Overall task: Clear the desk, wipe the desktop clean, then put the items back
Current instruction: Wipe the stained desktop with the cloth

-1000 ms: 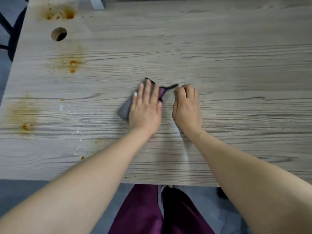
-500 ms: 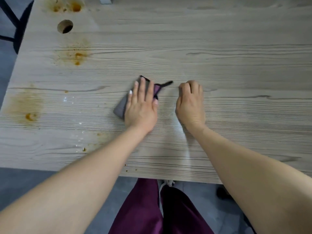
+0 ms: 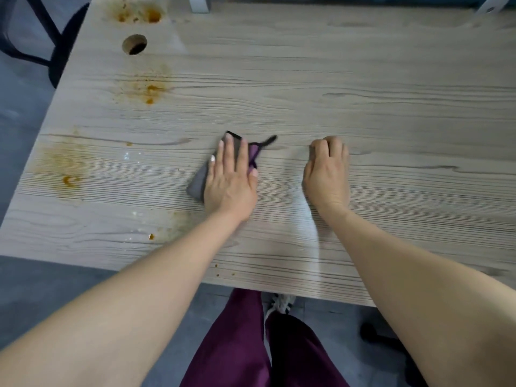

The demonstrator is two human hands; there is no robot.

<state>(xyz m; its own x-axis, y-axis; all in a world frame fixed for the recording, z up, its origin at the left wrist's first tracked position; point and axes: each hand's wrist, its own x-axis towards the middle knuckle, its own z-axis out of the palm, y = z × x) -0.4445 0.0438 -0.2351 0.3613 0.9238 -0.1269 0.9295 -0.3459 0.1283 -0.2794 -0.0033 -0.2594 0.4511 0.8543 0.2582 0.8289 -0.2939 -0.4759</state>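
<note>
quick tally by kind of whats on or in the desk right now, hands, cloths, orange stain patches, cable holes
hands: 2, left hand flat on the cloth, right hand curled on the desk
cloths: 1, grey and purple cloth
large orange stain patches: 3, plus small specks
cable holes: 1
total: 7

Cloth on desk, stains behind-left.

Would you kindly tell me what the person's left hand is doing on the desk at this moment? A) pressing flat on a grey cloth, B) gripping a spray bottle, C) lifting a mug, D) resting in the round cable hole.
A: the left hand lies with straight fingers on the grey cloth, pressing it on the desk.
</note>
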